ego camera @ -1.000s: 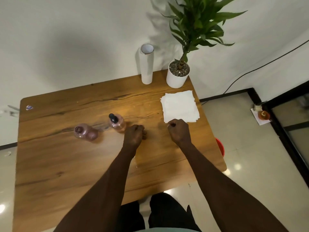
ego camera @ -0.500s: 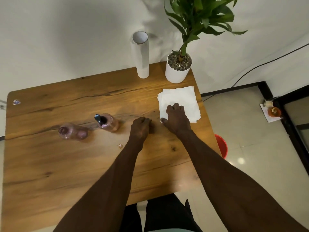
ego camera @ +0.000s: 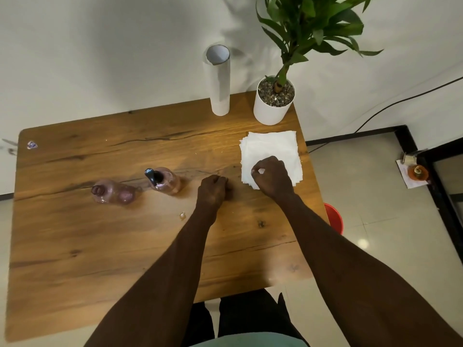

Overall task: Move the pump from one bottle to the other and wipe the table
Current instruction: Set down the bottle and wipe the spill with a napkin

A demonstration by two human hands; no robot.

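Note:
Two small pinkish clear bottles stand on the wooden table (ego camera: 75, 246). The left bottle (ego camera: 112, 192) has an open neck; the right bottle (ego camera: 165, 181) carries a black pump top (ego camera: 151, 175). A stack of white paper napkins (ego camera: 271, 149) lies near the table's right edge. My right hand (ego camera: 271, 177) rests on the stack's near part, fingers curled and pinching a napkin. My left hand (ego camera: 213, 189) sits on the wood just right of the pump bottle, fingers curled into a fist, holding nothing visible.
A white tube (ego camera: 218, 80) and a potted plant (ego camera: 274, 102) stand at the table's far edge. A small wet spot (ego camera: 183, 215) lies on the wood near my left forearm. A red bucket (ego camera: 334, 217) sits on the floor right of the table.
My right hand slid forward from the stack's near corner onto the napkins and curled to pinch one. My left hand stayed fisted beside the pump bottle.

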